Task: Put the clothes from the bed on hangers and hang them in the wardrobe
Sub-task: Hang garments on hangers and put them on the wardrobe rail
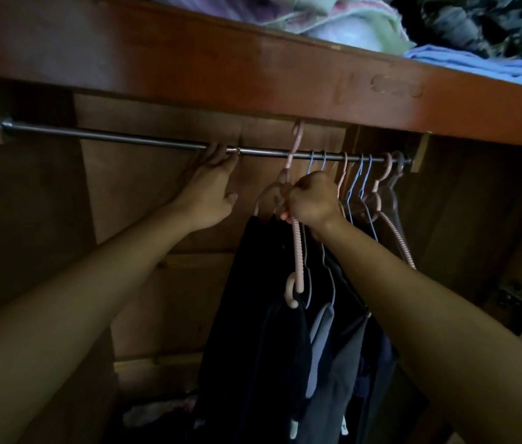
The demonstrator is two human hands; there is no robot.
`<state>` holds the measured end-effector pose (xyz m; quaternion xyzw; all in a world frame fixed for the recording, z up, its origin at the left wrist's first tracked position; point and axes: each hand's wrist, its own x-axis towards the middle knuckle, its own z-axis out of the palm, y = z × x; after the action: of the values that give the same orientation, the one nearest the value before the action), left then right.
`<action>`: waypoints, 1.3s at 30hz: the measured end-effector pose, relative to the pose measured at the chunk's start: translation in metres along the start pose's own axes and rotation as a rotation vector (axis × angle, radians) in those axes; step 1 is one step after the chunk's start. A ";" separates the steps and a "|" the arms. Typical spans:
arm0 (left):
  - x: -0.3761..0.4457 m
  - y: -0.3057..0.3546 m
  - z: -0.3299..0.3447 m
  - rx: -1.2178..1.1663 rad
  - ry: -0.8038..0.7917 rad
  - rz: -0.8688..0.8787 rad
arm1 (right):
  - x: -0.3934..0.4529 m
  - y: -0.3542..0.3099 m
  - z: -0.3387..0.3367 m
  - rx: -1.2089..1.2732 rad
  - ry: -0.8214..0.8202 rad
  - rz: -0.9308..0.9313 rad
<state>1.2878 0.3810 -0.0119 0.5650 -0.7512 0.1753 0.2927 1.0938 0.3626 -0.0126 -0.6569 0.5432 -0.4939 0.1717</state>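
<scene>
Right hand: we see the right hand (312, 200) clenched on a pink hanger (296, 251) near its neck, at about 12 o'clock of frame centre.
Left hand: our left hand (213, 184) reaches up at 11 o'clock, fingers curled over the rail (109, 136), gripping it.
Pink hanger: its hook (298, 133) rises above the rail; whether it rests on the rail we cannot tell.
Black garment: a black garment (253, 315) drapes from this hanger, down toward 6 o'clock.
Other hangers: blue hangers (362, 184) and more pink ones crowd the rail at 2 o'clock.
Shelf: folded cloth (333, 24) lies above at 12 to 1 o'clock.
</scene>
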 end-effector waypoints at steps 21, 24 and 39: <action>-0.008 0.015 -0.012 -0.178 -0.200 -0.093 | 0.011 0.018 0.002 -0.272 -0.255 0.045; -0.013 0.022 -0.012 -0.212 -0.250 -0.120 | 0.003 0.013 -0.016 -0.193 -0.325 0.049; -0.012 0.103 -0.028 -0.334 -0.457 0.081 | -0.043 0.027 -0.136 -0.637 -0.508 -0.071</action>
<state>1.1991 0.4378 0.0086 0.5033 -0.8382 -0.0711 0.1977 0.9689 0.4334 0.0085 -0.7966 0.5864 -0.1285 0.0711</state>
